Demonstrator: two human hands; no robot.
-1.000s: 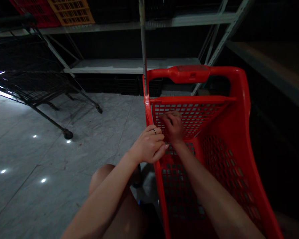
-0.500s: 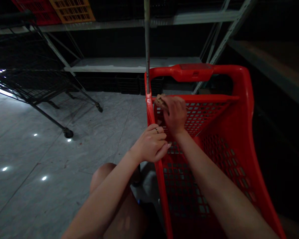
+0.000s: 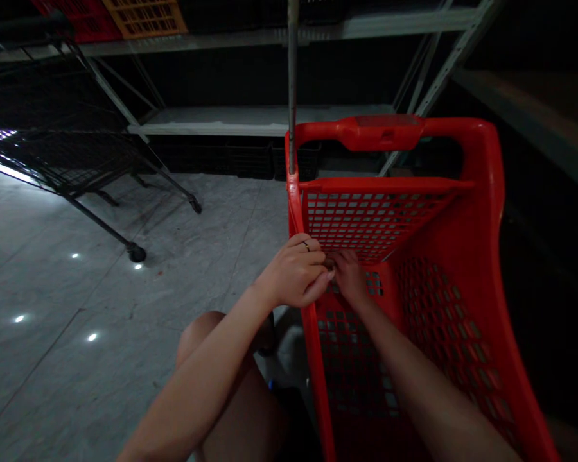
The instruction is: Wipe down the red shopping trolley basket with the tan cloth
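Observation:
My left hand (image 3: 296, 269), with a dark ring on one finger, is closed over the left rim of a red plastic shopping cart (image 3: 486, 186). Inside the cart, just beyond that rim, my right hand (image 3: 350, 277) reaches low against the inner side of the left wall. Its fingers are curled around a brownish crumpled rag (image 3: 329, 263), of which only a sliver shows beside my left fingers. The cart has latticed walls and a moulded handle (image 3: 388, 133) at its far end. A thin metal pole (image 3: 292, 90) rises at its far left corner.
A dark wire cart (image 3: 77, 147) on casters stands at the left on the grey tiled floor (image 3: 173, 256). Behind is a metal shelf rack (image 3: 212, 122), with red and yellow crates (image 3: 147, 18) above and black crates (image 3: 250, 157) below. My bent knee (image 3: 200, 330) is beside the cart.
My right hand has moved down from the cart's far left corner to deeper inside, near my left hand, taking the rag along. My left hand keeps its hold on the rim.

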